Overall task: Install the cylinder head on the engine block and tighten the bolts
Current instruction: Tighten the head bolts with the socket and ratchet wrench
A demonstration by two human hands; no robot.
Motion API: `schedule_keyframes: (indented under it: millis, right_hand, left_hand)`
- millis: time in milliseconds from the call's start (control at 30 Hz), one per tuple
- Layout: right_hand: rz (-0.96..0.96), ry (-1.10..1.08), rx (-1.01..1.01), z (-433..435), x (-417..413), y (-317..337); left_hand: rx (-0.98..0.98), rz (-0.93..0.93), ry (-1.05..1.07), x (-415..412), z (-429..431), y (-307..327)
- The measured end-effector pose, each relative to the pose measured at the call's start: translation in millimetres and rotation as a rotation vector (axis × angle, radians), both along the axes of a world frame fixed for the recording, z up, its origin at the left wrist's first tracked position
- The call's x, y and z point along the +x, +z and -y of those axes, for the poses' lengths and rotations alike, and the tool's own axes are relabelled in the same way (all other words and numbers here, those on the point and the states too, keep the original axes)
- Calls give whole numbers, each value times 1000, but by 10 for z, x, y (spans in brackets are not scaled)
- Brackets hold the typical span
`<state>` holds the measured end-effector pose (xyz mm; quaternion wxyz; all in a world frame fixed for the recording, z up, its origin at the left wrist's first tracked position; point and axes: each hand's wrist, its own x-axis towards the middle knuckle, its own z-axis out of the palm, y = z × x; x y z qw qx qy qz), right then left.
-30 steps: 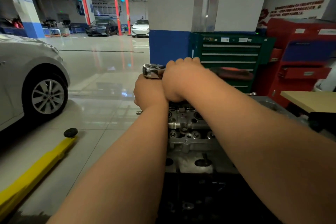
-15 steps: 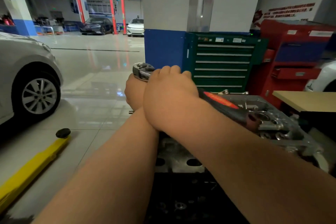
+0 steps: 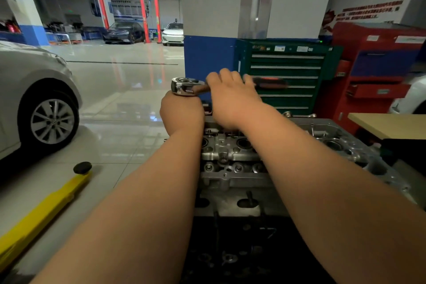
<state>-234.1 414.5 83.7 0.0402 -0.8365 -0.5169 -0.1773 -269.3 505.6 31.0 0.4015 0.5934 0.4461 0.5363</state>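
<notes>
Heavy, rigid head [image 3: 230, 161] lies just beneath both hands. Above its far end the right hand [image 3: 232, 99] curls its fingers round the ratchet [image 3: 186, 86] handle; gripping farther out would likely give leverage. The left hand [image 3: 182, 113] fists under the ratchet, hold hidden.

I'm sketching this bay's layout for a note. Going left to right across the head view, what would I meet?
Silver car's wheel → left hand → right hand gripping the ratchet → green tool cabinet → red tool cabinet.
</notes>
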Motion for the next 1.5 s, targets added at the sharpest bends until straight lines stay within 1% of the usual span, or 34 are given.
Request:
schedule_keyframes:
  millis: [33, 67, 133, 200, 267, 333, 400, 433, 500, 567, 600, 633, 700, 733, 767, 833, 900, 967, 1000, 1067, 1100, 1133, 1200, 1233, 1300, 1333, 1400, 1467, 1500]
  right_hand:
    - [-57, 15, -48, -7, 63, 76]
    - [-74, -4, -93, -40, 59, 126]
    - [-33, -116, -159, -107, -94, 145]
    - [5, -152, -133, -107, -301, 25]
    - [43, -101, -29, -53, -361, -79]
    - [87, -53, 4, 20, -188, -71]
    - [-13, 40, -37, 56, 18, 10]
    - [-58, 54, -60, 44, 73, 55]
    - [-33, -47, -116, -52, 30, 125]
    - [25, -139, -173, -176, -194, 108]
    - [37, -130, -153, -216, -295, 57]
    - [40, -108, -114, -226, -364, 10]
    - [54, -63, -21, -137, -321, 3]
    - [65, -44, -16, -83, -225, 23]
    - [53, -17, -26, -35, -113, 39]
    - [-40, 14, -67, 1, 74, 103]
    - [-80, -80, -114, -81, 34, 134]
    - [-46, -159, -152, -217, -195, 82]
    - [-27, -153, -123, -264, -276, 14]
    - [30, -111, 21, -210, -254, -102]
    - [41, -77, 81, -145, -155, -117]
    - [19, -25, 94, -78, -45, -105]
    - [-100, 31, 20, 13, 96, -12]
    - [-126, -7, -38, -2, 78, 49]
    - [-74, -150, -140, -94, -109, 121]
    - [-27, -178, -153, -121, -243, 96]
    - [80, -136, -63, -98, -444, -59]
    - [143, -89, 46, -35, -385, -114]
    - [133, -88, 68, -28, -264, -96]
  left_hand:
    - [-8, 7, 4, -7, 24, 6]
    - [-12, 15, -2, -5, 20, 5]
    - [-15, -2, -12, -16, 18, 18]
    - [-48, 29, -31, -17, -8, -2]
    - [-52, 59, -36, -31, -40, -11]
    - [35, -46, -1, -6, -47, -14]
    - [72, -102, 60, 10, -38, -27]
    - [63, -92, 71, 18, -33, -25]
    - [34, -85, 73, 41, -66, -28]
    - [21, -72, 55, 17, -96, -49]
    - [46, -71, 48, 18, -116, -56]
    - [116, -102, 46, 16, -114, -61]
    - [203, -101, 34, 23, -83, -68]
    - [164, -77, 41, 15, -67, -58]
    - [139, -96, 53, -3, -38, -30]
    - [79, -83, 89, 0, -29, -31]
    - [22, -58, 52, 12, -44, -17]
    - [-69, -17, 4, 18, -94, -8]
    - [-113, -1, -30, 26, -121, -17]
    - [-71, -32, -98, 54, -136, -19]
    - [-36, -45, -96, 47, -119, -15]
    - [-4, -76, -49, 34, -99, -21]
    - [42, -97, 39, 3, -34, -23]
    - [33, -82, 41, -9, -9, -11]
    - [-18, -34, 9, -5, -18, 10]
    - [-63, -17, -7, 2, -39, 8]
    - [-109, -13, 0, 13, -72, 4]
    - [-21, -46, -21, 27, -74, -18]
    - [24, -60, -21, 19, -60, -20]
